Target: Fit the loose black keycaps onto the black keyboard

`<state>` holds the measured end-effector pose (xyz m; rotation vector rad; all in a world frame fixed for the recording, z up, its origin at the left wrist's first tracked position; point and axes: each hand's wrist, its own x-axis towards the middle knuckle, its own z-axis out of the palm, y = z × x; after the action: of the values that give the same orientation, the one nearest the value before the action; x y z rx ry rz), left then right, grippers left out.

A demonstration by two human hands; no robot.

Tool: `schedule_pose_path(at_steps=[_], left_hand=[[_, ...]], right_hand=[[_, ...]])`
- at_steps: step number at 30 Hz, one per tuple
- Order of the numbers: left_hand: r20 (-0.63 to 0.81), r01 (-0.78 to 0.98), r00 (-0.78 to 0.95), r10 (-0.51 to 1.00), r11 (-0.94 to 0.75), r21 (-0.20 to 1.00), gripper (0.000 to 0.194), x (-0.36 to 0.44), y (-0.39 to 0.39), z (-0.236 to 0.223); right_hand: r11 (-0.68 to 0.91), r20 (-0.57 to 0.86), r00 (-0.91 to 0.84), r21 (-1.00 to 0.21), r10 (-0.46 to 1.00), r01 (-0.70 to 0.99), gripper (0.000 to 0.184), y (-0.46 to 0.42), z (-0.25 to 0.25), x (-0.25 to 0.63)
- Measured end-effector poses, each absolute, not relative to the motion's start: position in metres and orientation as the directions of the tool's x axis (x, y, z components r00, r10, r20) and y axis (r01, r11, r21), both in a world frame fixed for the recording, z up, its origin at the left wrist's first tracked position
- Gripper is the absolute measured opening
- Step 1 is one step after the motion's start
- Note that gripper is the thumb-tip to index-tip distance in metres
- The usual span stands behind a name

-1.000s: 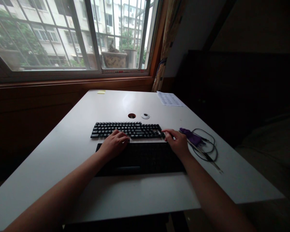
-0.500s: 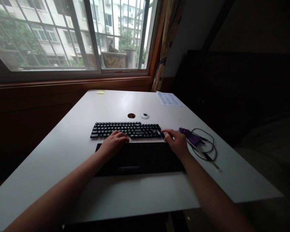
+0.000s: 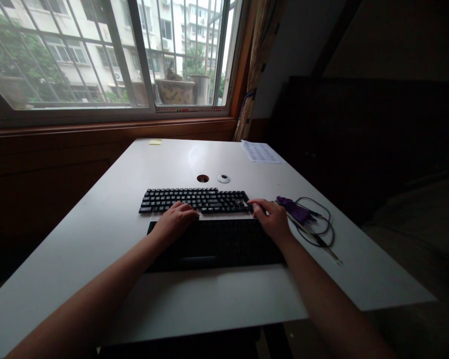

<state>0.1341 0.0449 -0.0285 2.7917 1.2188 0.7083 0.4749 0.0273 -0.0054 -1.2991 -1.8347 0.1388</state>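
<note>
On the table (image 3: 217,296), keycap rows (image 3: 166,198) run lengthwise left-right; left hand (image 3: 175,219), right hand (image 3: 271,219): grip unclear.

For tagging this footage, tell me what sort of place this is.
Probably a room at home: a white desk, a patterned curtain and a barred window facing apartment blocks.

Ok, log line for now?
left hand: at keys, near edge | right hand: at keys, right end | black keyboard: nearer than keys | purple cloth: beside right hand
</note>
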Motion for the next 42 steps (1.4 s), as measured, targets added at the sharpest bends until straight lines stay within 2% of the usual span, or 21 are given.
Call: schedule_pose_path(at_steps=[10,19,42], left_hand=[[0.393,0.69,0.586,0.709,-0.691,0.216,0.021,0.1343,0.0461,-0.0292],[0.401,0.66,0.566,0.72,-0.688,0.303,0.018,0.1354,0.0479,-0.0292],[0.396,0.686,0.527,0.752,-0.651,0.324,0.013,0.1361,0.0485,-0.0289]], right_hand=[[0.452,0.563,-0.102,-0.528,0.82,0.719,0.025,0.0287,-0.007,0.4757],[0.458,0.564,-0.109,-0.526,0.818,0.716,0.024,0.0292,-0.0083,0.4755],[0.463,0.568,-0.11,-0.525,0.815,0.714,0.024,0.0292,-0.0089,0.4743]])
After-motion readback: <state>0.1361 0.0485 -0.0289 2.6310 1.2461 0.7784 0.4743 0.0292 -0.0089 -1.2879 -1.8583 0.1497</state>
